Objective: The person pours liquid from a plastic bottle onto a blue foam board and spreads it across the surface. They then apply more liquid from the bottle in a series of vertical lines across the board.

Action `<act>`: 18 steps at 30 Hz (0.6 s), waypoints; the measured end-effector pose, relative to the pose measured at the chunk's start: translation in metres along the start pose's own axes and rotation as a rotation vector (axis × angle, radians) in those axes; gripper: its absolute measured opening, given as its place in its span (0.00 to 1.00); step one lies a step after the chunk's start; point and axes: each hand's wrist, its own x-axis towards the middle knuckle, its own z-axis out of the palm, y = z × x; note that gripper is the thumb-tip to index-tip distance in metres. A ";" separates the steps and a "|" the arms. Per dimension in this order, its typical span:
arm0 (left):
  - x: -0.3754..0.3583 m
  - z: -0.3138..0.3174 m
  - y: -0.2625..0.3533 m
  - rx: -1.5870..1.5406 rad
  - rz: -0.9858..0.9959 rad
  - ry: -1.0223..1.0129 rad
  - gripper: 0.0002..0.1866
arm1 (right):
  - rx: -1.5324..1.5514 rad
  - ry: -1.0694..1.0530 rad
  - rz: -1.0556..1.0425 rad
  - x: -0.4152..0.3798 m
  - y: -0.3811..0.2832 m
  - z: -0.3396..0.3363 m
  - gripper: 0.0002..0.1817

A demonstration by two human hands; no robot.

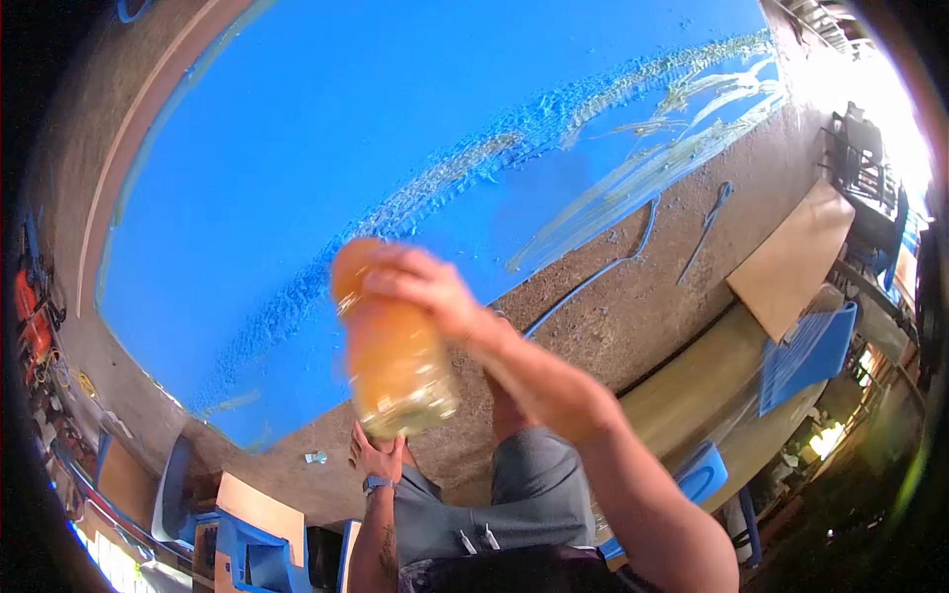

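A large jar [400,361] of orange-yellow contents, blurred by motion, is tilted over the near edge of the blue surface [326,128]. My right hand [420,287] has its fingers wrapped round the jar's upper part, by its orange top. Below the jar's base is my left hand [378,455], touching it from underneath, with a watch on the wrist; some of its fingers are hidden behind the jar. A band of rough blue and whitish texture crosses the blue surface behind the jar.
A blue strip [593,277] curves over the brown ground at the right. Farther right lie a cardboard sheet [796,257] and a blue piece under clear film [811,356]. A blue plastic object [262,553] stands at the lower left, and orange equipment [32,316] is at the far left.
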 end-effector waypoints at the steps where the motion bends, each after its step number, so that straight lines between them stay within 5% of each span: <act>1: 0.001 0.000 -0.003 -0.018 0.005 0.002 0.52 | 0.085 -0.053 0.127 0.001 0.006 -0.029 0.16; 3: 0.001 0.002 -0.003 -0.064 0.011 0.002 0.52 | -0.020 0.194 0.142 0.002 0.017 -0.134 0.16; 6: -0.004 0.000 0.004 -0.025 0.009 -0.003 0.52 | -0.588 0.679 0.001 0.012 0.028 -0.254 0.17; 9: -0.007 0.001 0.010 -0.005 0.008 -0.013 0.52 | -0.731 0.957 0.035 0.025 0.034 -0.264 0.18; 15: -0.007 0.007 0.054 0.033 0.001 -0.032 0.52 | -0.281 0.246 -0.124 0.012 -0.005 -0.131 0.21; 18: -0.008 0.008 0.069 0.106 -0.026 -0.048 0.52 | -0.032 0.223 0.362 0.016 -0.011 -0.209 0.22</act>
